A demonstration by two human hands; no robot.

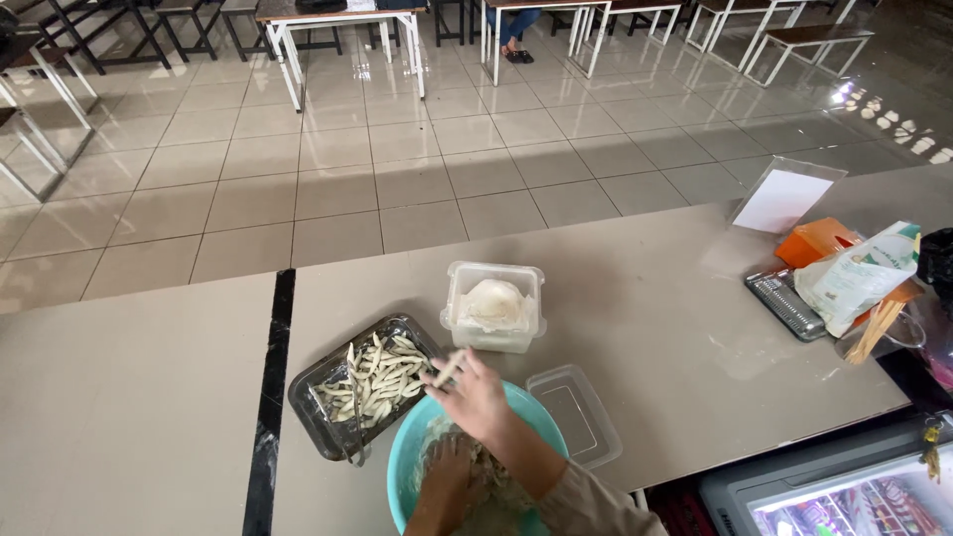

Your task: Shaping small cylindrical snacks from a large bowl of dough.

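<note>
Head view: pale floury dough strip (449, 369)

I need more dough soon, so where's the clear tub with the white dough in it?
The clear tub sits mid-counter, just beyond the teal bowl, right of the metal tray, its lid lying nearer on the right.

Beige table (645, 328), black seam (270, 397) at left. On it: teal bowl (409, 452) at near edge, dark tray (318, 382) of pale strips, clear tub (493, 308) of dough, loose lid (578, 412), flour bag (859, 278), orange box (814, 241), upright clear sign stand (784, 197).
</note>
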